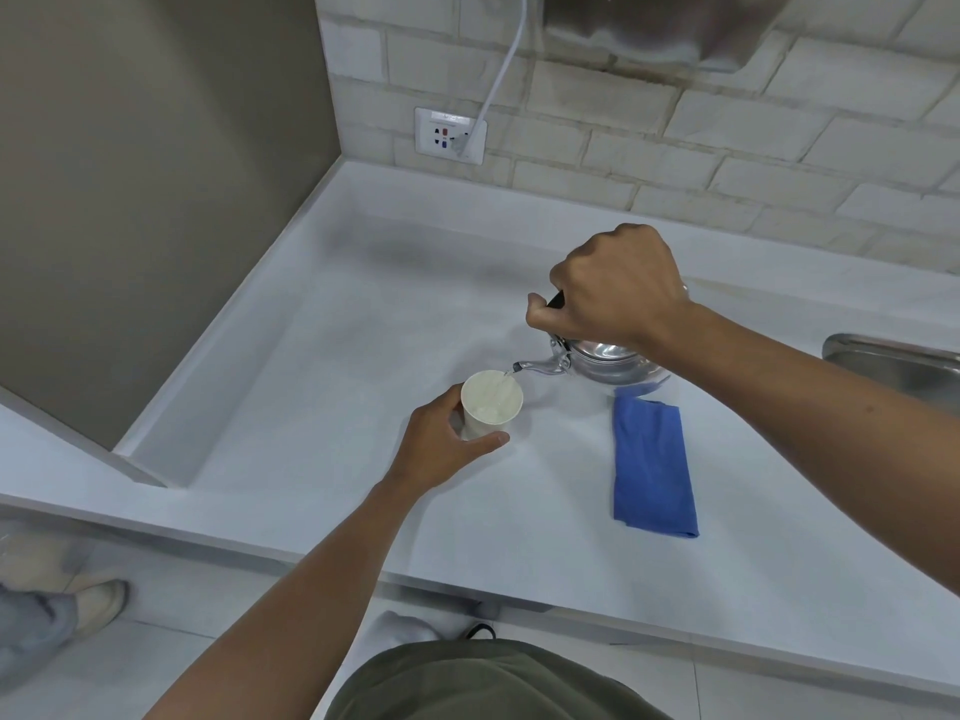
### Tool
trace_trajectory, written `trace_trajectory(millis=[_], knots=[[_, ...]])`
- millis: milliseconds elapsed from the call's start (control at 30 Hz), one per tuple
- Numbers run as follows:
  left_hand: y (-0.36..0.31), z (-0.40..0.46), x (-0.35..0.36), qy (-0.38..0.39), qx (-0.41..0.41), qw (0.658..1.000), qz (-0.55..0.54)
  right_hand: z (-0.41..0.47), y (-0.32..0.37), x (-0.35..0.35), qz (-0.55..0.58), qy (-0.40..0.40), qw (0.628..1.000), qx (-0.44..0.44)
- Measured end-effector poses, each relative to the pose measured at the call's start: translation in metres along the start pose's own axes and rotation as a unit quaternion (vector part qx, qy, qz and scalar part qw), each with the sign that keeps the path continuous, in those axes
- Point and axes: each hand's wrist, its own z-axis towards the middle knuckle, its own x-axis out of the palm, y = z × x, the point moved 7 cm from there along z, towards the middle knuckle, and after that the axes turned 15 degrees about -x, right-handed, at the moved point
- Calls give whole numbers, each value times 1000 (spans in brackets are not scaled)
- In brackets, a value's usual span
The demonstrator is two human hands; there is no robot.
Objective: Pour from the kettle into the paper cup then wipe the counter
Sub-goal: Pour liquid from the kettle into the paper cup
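Observation:
A white paper cup [491, 402] stands upright on the pale counter [322, 366], with my left hand [441, 446] wrapped around its left side. My right hand [613, 291] grips the black handle of a shiny steel kettle [608, 363], which is tilted left above the counter. The kettle's spout tip sits at the cup's right rim and a thin stream of water runs into the cup. A folded blue cloth [652, 467] lies flat on the counter just right of the cup, below the kettle.
A steel sink rim [893, 356] shows at the right edge. A wall socket [449, 135] with a white cord plugged in sits on the brick backsplash. A brown panel walls off the counter's left side. Another person's shoe [96, 608] is on the floor at lower left.

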Motion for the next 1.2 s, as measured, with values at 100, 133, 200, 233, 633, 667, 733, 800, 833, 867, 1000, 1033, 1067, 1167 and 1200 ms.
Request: trace_trajectory(millis=[100, 133, 200, 233, 633, 667, 733, 800, 833, 867, 1000, 1033, 1067, 1167, 1200], knots=[[0, 0, 0, -2, 2, 1000, 1, 0, 0, 0, 0, 1, 1000, 0], [-1, 0, 0, -2, 3, 1000, -1, 0, 0, 0, -1, 0, 1000, 0], [-1, -1, -1, -3, 4, 1000, -3, 0, 0, -1, -3, 0, 1000, -1], [-1, -1, -1, -3, 4, 1000, -3, 0, 0, -1, -3, 0, 1000, -2], [-4, -2, -1, -1, 6, 1000, 0, 0, -1, -1, -11, 4, 1000, -4], [-5, -3, -2, -2, 7, 1000, 0, -1, -1, 0, -10, 9, 1000, -5], [-5, -3, -1, -1, 7, 1000, -2, -1, -1, 2, -7, 17, 1000, -5], [-5, -3, -1, -1, 7, 1000, -3, -2, -1, 2, -6, 16, 1000, -3], [-5, -3, -1, -1, 8, 1000, -3, -3, -2, 2, -7, 17, 1000, -1], [-5, -3, -1, -1, 8, 1000, -4, -3, -2, 2, -8, 20, 1000, -1], [-5, -3, -2, -1, 11, 1000, -4, -2, -2, 3, -8, 20, 1000, -1], [-5, -3, -2, -1, 11, 1000, -4, -2, -2, 3, -7, 19, 1000, -1], [-5, -3, -2, -1, 10, 1000, -3, -2, -2, 3, -6, 18, 1000, 0], [-5, -3, -2, -1, 10, 1000, -2, -1, -1, 3, -7, 18, 1000, -1], [-4, -2, -2, 0, 9, 1000, -5, -1, -1, 2, -6, 16, 1000, -1]])
